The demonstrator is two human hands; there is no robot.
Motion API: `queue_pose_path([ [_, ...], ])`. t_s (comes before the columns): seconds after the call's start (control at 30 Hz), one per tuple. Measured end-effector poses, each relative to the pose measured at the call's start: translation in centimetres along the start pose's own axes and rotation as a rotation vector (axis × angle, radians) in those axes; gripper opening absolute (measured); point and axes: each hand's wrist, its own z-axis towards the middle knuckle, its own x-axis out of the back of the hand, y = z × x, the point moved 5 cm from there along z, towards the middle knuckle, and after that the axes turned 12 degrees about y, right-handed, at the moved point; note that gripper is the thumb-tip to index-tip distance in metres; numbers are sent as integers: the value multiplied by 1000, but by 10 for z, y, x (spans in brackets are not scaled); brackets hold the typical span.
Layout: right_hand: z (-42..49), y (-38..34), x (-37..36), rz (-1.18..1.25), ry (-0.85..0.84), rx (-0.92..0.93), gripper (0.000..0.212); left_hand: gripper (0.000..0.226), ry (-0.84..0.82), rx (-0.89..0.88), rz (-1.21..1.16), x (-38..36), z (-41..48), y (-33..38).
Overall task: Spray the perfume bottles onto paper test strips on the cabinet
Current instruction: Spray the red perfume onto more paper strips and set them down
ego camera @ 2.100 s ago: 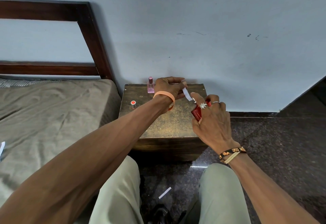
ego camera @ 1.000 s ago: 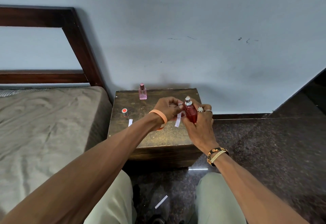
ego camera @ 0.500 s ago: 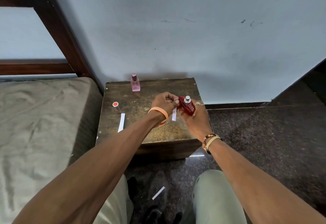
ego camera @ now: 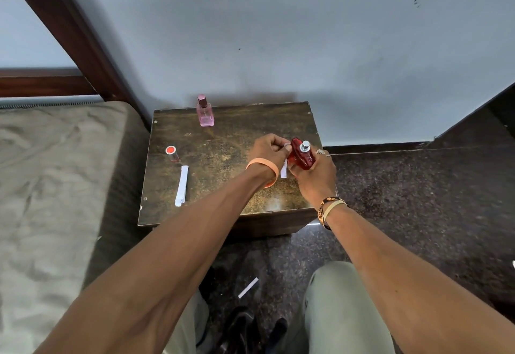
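Over the right half of the small dark wooden cabinet, my right hand grips a red perfume bottle, tilted, with its silver nozzle uncovered. My left hand pinches a white paper test strip that hangs down right beside the bottle. A pink perfume bottle stands capped at the cabinet's back edge. A red cap stands on the left side, with another white strip lying flat in front of it.
A bed with a grey-brown sheet and a dark wooden headboard borders the cabinet on the left. A pale wall rises behind. A loose paper strip lies on the dark stone floor between my knees.
Both hands came lower, closer to the cabinet top, still holding the strip and the red bottle. The view tilted down and shifted, bringing the flat strip on the left into sight.
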Motion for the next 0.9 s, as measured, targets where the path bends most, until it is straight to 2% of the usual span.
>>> queue_pose_path([
  [0.37,-2,12,-5,-37,38,-50,27,22,-22,26,-18,-14,5,-16],
  [0.47,-2,13,-6,-59,52,-63,31,20,-25,28,-30,-14,5,-19],
  [0.6,-3,13,-8,-95,27,-79,44,21,-30,15,-8,-11,4,-22],
  [0.77,-4,5,1,-74,-13,-94,103,16,-27,9,-8,8,-1,-19],
  [0.83,-10,-5,14,-118,61,-41,107,14,-10,6,-30,25,-1,-17],
  [0.9,-20,-20,30,-138,191,35,95,15,17,22,-64,49,2,-15],
])
